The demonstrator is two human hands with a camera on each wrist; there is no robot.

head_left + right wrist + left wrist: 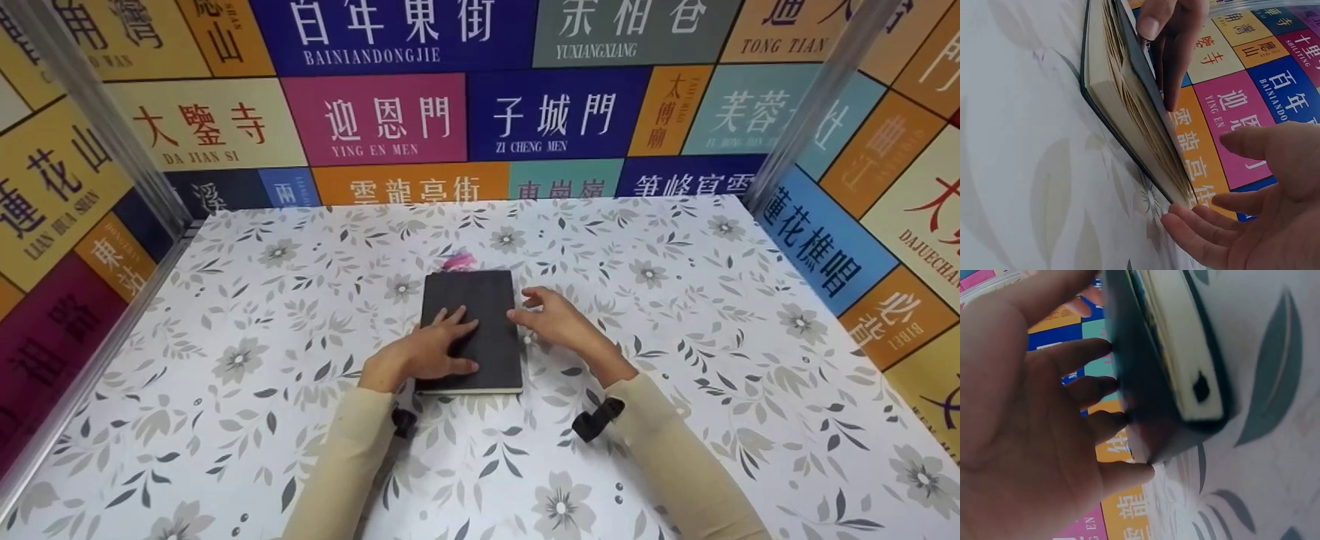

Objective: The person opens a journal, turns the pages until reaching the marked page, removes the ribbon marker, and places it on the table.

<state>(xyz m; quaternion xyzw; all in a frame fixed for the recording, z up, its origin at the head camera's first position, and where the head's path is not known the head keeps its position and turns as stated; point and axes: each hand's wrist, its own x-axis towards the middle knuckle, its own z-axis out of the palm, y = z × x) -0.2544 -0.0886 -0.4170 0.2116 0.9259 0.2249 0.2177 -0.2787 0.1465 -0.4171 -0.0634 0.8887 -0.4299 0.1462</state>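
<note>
A black notebook [489, 300] lies closed on the flowered tabletop, its pale page edges visible along the near side. My left hand [427, 351] rests on the cover with fingers spread; in the left wrist view, its fingertips [1107, 419] touch the dark cover. Beside the notebook's right edge is my right hand [553, 321], its fingers loosely bent and apart. In the right wrist view this hand [1264, 191] holds nothing, and its lower fingers lie close to the notebook's corner. There the page block [1129, 112] shows small gaps between leaves.
Just behind the notebook lies a small pink and white item [459, 261], partly hidden, its kind unclear. The flowered tabletop [225, 420] spreads around both arms. Panels with colourful signs [390, 120] stand at the back and sides, with clear upright posts [821, 97] at the corners.
</note>
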